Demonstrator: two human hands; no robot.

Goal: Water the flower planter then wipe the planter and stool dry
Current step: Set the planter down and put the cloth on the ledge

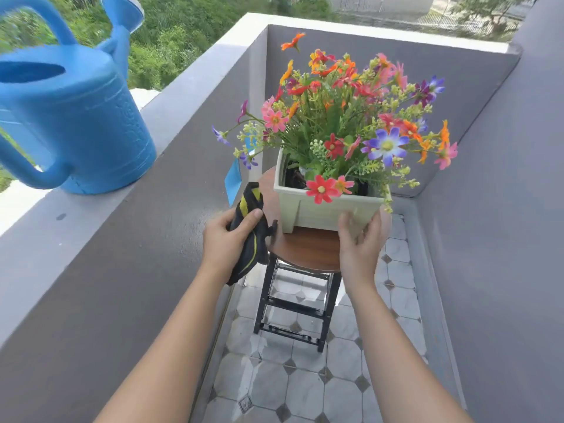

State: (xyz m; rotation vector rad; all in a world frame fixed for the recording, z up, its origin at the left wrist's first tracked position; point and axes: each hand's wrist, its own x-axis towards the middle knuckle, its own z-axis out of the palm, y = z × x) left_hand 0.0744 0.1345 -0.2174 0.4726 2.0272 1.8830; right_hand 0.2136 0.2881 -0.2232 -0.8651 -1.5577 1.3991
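Note:
A pale green square planter point(317, 210) full of bright flowers point(351, 117) stands on a round wooden stool point(305, 248) with black legs. My left hand point(225, 239) grips a dark cloth with yellow stripes point(250, 227) just left of the stool's edge. Against the planter's front right corner lies my right hand point(360, 242), fingers spread and slightly blurred. A blue watering can point(76, 117) sits upright on the balcony ledge at the far left.
The grey balcony wall point(137, 254) runs along the left, with further walls behind and to the right. Wet-looking tiles point(305, 386) cover the narrow floor below the stool. A blue tag point(233, 181) hangs beside the planter.

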